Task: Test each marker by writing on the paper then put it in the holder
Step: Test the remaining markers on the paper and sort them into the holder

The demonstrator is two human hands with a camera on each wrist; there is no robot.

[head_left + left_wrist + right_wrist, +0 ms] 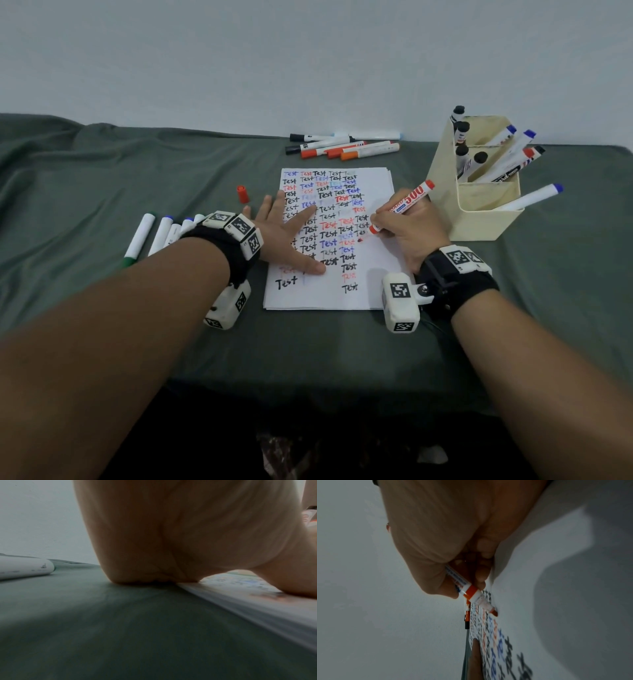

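A white paper (373, 274) covered with rows of "Test" in black, red and blue lies mid-table. My left hand (286, 233) lies flat on its left part, fingers spread and straight; in the left wrist view the palm (171, 534) rests at the paper's edge (240, 609). My right hand (407, 229) grips an uncapped red marker (404, 205), its tip touching the paper's right side by a red mark; the right wrist view shows the red marker (471, 592) pinched between thumb and fingers. Its red cap (243, 194) stands left of the paper. The cream holder (486, 219) stands at the right with several markers inside.
A group of several markers (342, 145) lies behind the paper near the wall. More white markers (150, 236) lie left of my left wrist, one showing as a white marker (25, 568) in the left wrist view. A grey-green cloth (102, 192) covers the table.
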